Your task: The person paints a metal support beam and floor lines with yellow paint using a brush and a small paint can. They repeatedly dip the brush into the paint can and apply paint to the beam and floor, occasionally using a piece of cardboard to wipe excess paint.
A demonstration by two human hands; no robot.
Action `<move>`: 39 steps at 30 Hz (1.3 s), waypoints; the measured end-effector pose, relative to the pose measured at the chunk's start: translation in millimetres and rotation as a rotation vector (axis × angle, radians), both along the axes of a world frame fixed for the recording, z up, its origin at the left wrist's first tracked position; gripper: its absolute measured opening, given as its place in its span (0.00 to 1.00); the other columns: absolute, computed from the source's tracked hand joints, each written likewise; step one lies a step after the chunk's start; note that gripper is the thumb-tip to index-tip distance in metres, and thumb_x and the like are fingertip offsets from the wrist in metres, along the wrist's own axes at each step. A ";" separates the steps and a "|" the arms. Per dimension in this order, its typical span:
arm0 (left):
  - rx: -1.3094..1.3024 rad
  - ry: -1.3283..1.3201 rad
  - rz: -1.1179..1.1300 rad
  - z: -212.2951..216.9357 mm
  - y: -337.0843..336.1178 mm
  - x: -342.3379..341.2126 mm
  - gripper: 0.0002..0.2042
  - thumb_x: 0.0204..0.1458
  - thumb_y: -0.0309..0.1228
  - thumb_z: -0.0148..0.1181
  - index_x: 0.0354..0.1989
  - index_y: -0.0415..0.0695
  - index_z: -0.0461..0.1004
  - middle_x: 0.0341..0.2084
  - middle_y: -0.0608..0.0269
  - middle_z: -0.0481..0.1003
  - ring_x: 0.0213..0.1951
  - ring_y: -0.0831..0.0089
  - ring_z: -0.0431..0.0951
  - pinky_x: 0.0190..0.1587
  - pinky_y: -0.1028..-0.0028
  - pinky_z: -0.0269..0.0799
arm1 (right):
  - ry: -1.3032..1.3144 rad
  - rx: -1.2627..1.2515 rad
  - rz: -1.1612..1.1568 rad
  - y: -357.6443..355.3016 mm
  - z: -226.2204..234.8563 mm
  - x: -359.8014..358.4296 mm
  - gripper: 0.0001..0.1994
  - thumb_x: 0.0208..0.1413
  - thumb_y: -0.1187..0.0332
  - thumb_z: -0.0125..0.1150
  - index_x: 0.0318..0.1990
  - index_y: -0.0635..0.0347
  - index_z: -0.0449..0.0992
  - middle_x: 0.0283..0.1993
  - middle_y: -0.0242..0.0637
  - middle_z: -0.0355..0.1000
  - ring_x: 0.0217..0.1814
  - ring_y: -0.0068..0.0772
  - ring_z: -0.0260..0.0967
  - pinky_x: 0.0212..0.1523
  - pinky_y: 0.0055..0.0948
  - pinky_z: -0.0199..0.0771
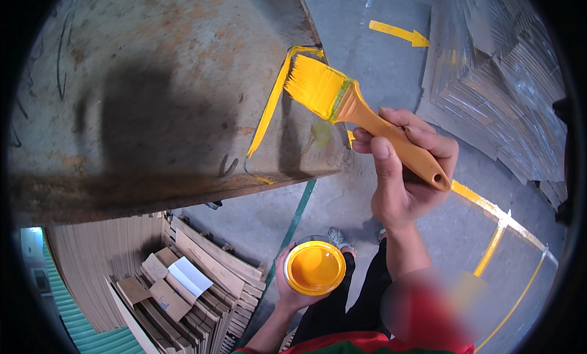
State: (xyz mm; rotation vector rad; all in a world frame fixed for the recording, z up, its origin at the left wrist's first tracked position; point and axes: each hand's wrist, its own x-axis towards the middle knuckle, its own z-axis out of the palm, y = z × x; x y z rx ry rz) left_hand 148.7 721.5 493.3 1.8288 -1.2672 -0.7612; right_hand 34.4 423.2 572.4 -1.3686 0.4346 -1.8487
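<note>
My right hand [416, 161] is closed round the wooden handle of a paintbrush [361, 106]. Wet yellow paint coats its wide bristles, which lie at or just over a rusty metal plate [183, 78]; whether they touch it I cannot tell. A fresh yellow line [267, 122] runs down the plate near its right corner, with a short stroke across the top to the edge. Low in front of my body, my left hand [292, 286] grips an open can of yellow paint [315, 268] by its side, held upright.
Stacked cardboard sheets [183, 280] stand below the plate at lower left, with a folded white paper [190, 276] on top. More flat cardboard wrapped in clear film [495, 85] is piled at upper right. Yellow floor markings [489, 256] and a yellow arrow [400, 33] cross the grey floor.
</note>
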 end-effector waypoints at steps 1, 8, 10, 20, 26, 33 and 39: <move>-0.002 0.000 0.003 0.4 0.2 0.0 0.68 0.25 0.43 0.91 0.73 0.39 0.44 0.67 0.50 0.57 0.68 0.57 0.64 0.71 0.57 0.61 | 0.008 0.002 0.002 1.4 0.5 -1.7 0.17 0.60 0.86 0.62 0.51 0.67 0.63 0.54 0.62 0.74 0.46 0.44 0.83 0.46 0.33 0.88; 0.004 0.024 0.020 -1.2 3.7 2.2 0.68 0.25 0.43 0.91 0.73 0.39 0.45 0.66 0.50 0.58 0.67 0.58 0.64 0.71 0.57 0.61 | -0.021 0.040 0.001 -3.3 2.4 -1.2 0.16 0.61 0.84 0.64 0.51 0.67 0.64 0.53 0.61 0.75 0.46 0.44 0.83 0.45 0.33 0.89; 0.001 0.026 0.021 -1.6 4.6 2.4 0.68 0.25 0.43 0.91 0.73 0.39 0.45 0.66 0.50 0.58 0.67 0.58 0.64 0.71 0.58 0.61 | -0.018 0.049 0.011 -6.9 4.4 -0.2 0.16 0.61 0.84 0.64 0.50 0.68 0.64 0.53 0.61 0.75 0.46 0.43 0.84 0.45 0.33 0.89; -0.012 -0.032 -0.004 -0.8 3.5 0.2 0.67 0.26 0.43 0.90 0.73 0.39 0.45 0.65 0.50 0.59 0.67 0.58 0.65 0.70 0.57 0.61 | -0.022 0.084 0.090 -21.0 18.0 -7.0 0.16 0.60 0.83 0.65 0.50 0.69 0.64 0.53 0.60 0.75 0.46 0.40 0.83 0.47 0.32 0.88; -0.022 -0.022 0.004 -0.2 3.0 -1.6 0.67 0.26 0.43 0.90 0.73 0.39 0.45 0.65 0.50 0.59 0.66 0.57 0.66 0.70 0.57 0.62 | 0.042 0.025 -0.030 -16.1 16.4 -9.1 0.14 0.63 0.79 0.65 0.50 0.65 0.66 0.53 0.59 0.77 0.44 0.44 0.84 0.45 0.35 0.90; -0.023 -0.025 0.011 0.7 3.0 -2.4 0.67 0.27 0.42 0.90 0.73 0.39 0.45 0.65 0.50 0.59 0.66 0.57 0.66 0.70 0.57 0.62 | 0.057 0.034 -0.028 -4.2 21.9 -16.6 0.12 0.64 0.76 0.64 0.50 0.64 0.67 0.52 0.58 0.78 0.43 0.45 0.85 0.43 0.37 0.91; -0.023 0.009 0.023 0.8 3.8 -3.6 0.66 0.26 0.43 0.90 0.73 0.39 0.46 0.66 0.50 0.59 0.67 0.57 0.65 0.71 0.57 0.62 | 0.074 0.016 -0.048 -17.0 19.0 -13.9 0.13 0.63 0.77 0.64 0.50 0.64 0.67 0.51 0.58 0.78 0.44 0.46 0.85 0.43 0.37 0.91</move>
